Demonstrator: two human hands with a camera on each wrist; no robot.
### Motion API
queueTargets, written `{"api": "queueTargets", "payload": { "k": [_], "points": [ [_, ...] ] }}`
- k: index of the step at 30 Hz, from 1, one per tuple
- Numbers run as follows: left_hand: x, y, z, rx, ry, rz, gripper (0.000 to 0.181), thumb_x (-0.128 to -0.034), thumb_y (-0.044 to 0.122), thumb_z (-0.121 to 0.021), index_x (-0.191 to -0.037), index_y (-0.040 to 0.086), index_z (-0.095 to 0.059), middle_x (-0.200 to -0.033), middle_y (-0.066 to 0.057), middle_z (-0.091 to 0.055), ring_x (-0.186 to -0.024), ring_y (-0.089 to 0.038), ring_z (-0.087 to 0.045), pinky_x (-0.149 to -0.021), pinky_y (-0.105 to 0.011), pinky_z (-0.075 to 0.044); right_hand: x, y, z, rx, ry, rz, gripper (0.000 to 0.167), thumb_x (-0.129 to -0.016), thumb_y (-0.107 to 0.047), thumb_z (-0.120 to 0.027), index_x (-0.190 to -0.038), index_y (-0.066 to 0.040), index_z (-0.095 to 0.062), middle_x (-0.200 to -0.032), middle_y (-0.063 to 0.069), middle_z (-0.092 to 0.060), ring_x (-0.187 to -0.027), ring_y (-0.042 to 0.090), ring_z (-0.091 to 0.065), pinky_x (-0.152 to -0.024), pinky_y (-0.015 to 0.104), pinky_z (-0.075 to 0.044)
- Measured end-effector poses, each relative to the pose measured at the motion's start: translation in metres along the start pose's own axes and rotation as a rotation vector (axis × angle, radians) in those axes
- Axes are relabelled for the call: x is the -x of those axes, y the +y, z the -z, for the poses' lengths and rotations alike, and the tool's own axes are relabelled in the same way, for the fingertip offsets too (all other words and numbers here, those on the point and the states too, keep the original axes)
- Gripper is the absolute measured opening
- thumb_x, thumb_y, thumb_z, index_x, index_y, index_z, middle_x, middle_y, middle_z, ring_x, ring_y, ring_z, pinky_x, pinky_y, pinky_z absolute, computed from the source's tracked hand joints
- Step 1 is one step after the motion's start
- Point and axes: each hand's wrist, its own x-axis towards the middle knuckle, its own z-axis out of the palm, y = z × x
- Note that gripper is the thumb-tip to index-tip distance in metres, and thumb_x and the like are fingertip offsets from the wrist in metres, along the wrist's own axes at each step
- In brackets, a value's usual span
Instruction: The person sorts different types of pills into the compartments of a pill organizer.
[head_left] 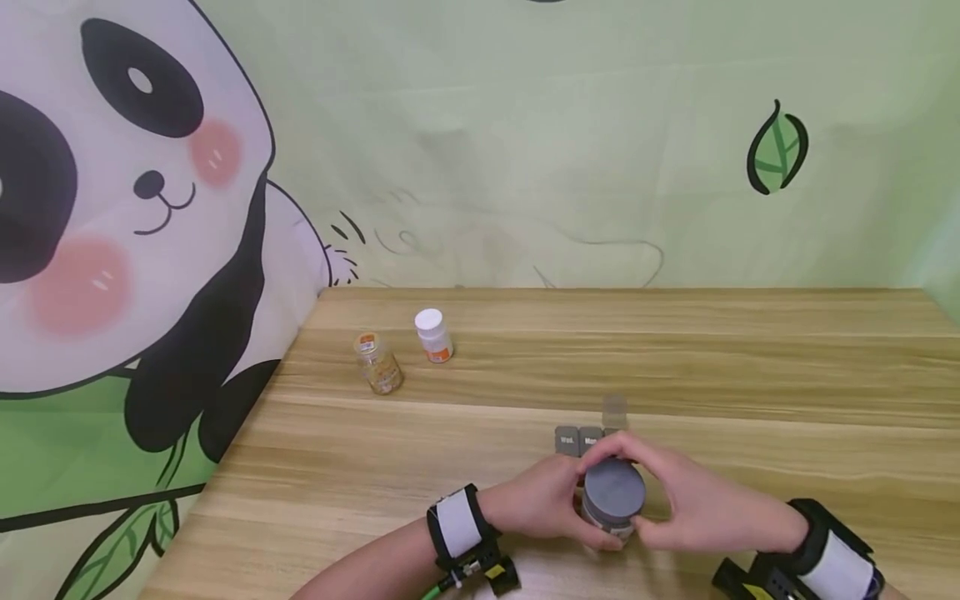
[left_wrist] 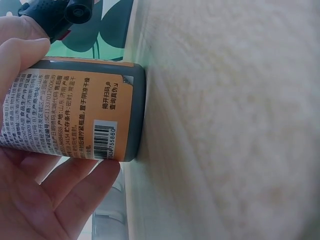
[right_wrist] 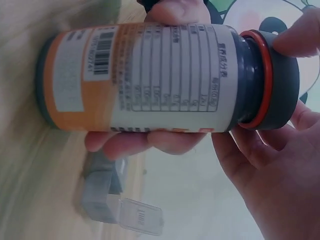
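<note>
A dark pill bottle [left_wrist: 65,110] with an orange and white label stands upright on the table. My left hand [head_left: 536,504] grips its body, the fingers and thumb around the label. My right hand [head_left: 697,500] holds the round grey cap [head_left: 615,483] at the top, thumb on one side and fingers on the other. An orange-red ring shows at the cap's lower edge, next to the dark neck, in the right wrist view. Just behind the bottle is a grey pill organizer [head_left: 567,440], partly hidden by the hands; one clear lid [right_wrist: 141,216] on it is raised.
Farther back on the left of the wooden table [head_left: 750,367] stand a white bottle [head_left: 435,337] with an orange label and a clear jar [head_left: 380,367] with yellowish contents. A green cloth backdrop [head_left: 525,167] with a panda print rises behind the table.
</note>
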Motion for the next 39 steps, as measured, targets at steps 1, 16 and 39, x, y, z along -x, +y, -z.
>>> {"api": "queueTargets", "payload": {
  "k": [1, 16, 39],
  "points": [
    [0.000, 0.000, 0.000, -0.006, 0.005, -0.001, 0.043, -0.0807, 0.018, -0.081, -0.117, 0.007, -0.060, -0.106, 0.011, -0.064, -0.096, 0.007, -0.055, -0.085, -0.015, -0.044, -0.001, -0.001, 0.001, 0.008, -0.004, -0.001, 0.077, -0.069, 0.016, -0.062, -0.134, -0.020, -0.043, -0.129, -0.002, -0.051, -0.118, 0.017, -0.050, -0.098, 0.027, -0.039],
    [-0.001, -0.004, -0.001, -0.025, 0.000, -0.025, 0.047, -0.0810, 0.016, -0.081, -0.121, 0.007, -0.058, -0.117, 0.005, -0.064, -0.106, 0.005, -0.054, -0.090, -0.016, -0.041, 0.011, 0.002, -0.015, 0.242, 0.271, -0.110, 0.080, -0.073, -0.042, -0.084, -0.138, -0.023, -0.042, -0.130, -0.009, -0.050, -0.111, 0.012, -0.052, -0.086, 0.038, -0.048],
    [-0.001, 0.000, -0.001, -0.007, -0.010, 0.003, 0.049, -0.0810, 0.020, -0.081, -0.123, 0.009, -0.058, -0.111, 0.009, -0.064, -0.098, 0.006, -0.055, -0.086, -0.015, -0.044, 0.005, 0.002, 0.005, 0.284, 0.427, 0.057, 0.069, -0.071, -0.002, -0.084, -0.132, -0.014, -0.053, -0.111, -0.004, -0.056, -0.092, 0.009, -0.048, -0.074, 0.024, -0.039]
  ]
}}
